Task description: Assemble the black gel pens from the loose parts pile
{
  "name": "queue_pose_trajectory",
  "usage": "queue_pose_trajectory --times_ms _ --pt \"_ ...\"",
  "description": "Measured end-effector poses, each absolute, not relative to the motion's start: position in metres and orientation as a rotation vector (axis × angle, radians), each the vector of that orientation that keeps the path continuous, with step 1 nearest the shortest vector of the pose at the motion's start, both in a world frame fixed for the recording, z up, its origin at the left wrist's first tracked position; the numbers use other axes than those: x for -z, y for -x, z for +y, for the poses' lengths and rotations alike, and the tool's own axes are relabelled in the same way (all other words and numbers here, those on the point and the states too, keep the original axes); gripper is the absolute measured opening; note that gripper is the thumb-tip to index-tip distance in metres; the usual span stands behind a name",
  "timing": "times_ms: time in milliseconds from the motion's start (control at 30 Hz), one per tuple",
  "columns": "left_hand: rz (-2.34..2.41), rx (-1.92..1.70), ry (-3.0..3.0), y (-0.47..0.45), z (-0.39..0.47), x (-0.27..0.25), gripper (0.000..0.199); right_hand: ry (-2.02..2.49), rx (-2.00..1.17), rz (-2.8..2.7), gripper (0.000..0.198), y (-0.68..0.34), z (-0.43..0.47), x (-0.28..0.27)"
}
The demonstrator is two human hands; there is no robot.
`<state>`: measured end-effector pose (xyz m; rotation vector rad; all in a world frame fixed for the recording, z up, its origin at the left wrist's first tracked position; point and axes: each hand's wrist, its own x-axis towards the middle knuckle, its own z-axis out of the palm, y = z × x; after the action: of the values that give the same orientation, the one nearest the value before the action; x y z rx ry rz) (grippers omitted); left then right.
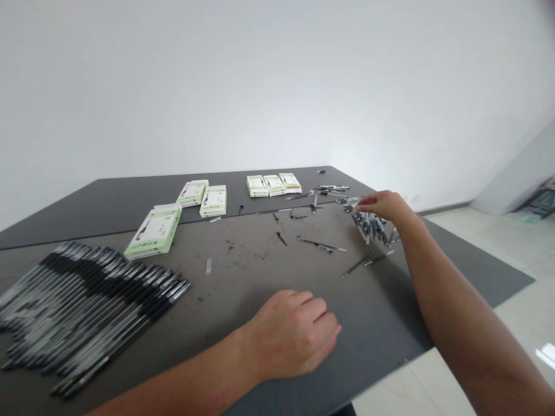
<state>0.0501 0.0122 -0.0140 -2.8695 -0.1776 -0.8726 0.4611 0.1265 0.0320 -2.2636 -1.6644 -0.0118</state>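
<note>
My left hand (301, 332) is curled closed near the table's front edge, palm side down; whatever may lie inside its fingers is hidden. My right hand (381, 205) reaches out to a loose heap of pens (370, 228) at the table's right side. Its fingers are drawn together at the heap's upper edge, pinching a pen there, though the fingertips are partly covered. A few black pens (358, 264) lie just in front of the heap. To my left, a broad layer of clear-barrelled pens with black grips (93, 294) is spread side by side.
A green-and-white pen box (154, 231) lies near the left pens, with two more boxes (214, 200) behind it. Another three boxes (274, 185) sit farther back. Scattered pens (321, 245), a black cap (281, 238) and a clear piece (208, 266) dot the dark table (243, 277).
</note>
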Motion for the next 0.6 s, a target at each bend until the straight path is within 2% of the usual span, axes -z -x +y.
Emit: queue_pose_trajectory --times_ms 300,600 --pt "-0.214 0.912 2.875 -0.051 0.011 0.017 0.029 2.365 -0.342 -1.891 0.026 -0.454 0.128 -0.036" --pt "-0.230 0.880 2.874 -0.051 0.012 0.016 0.032 2.519 -0.342 -1.880 0.037 -0.451 0.130 -0.038"
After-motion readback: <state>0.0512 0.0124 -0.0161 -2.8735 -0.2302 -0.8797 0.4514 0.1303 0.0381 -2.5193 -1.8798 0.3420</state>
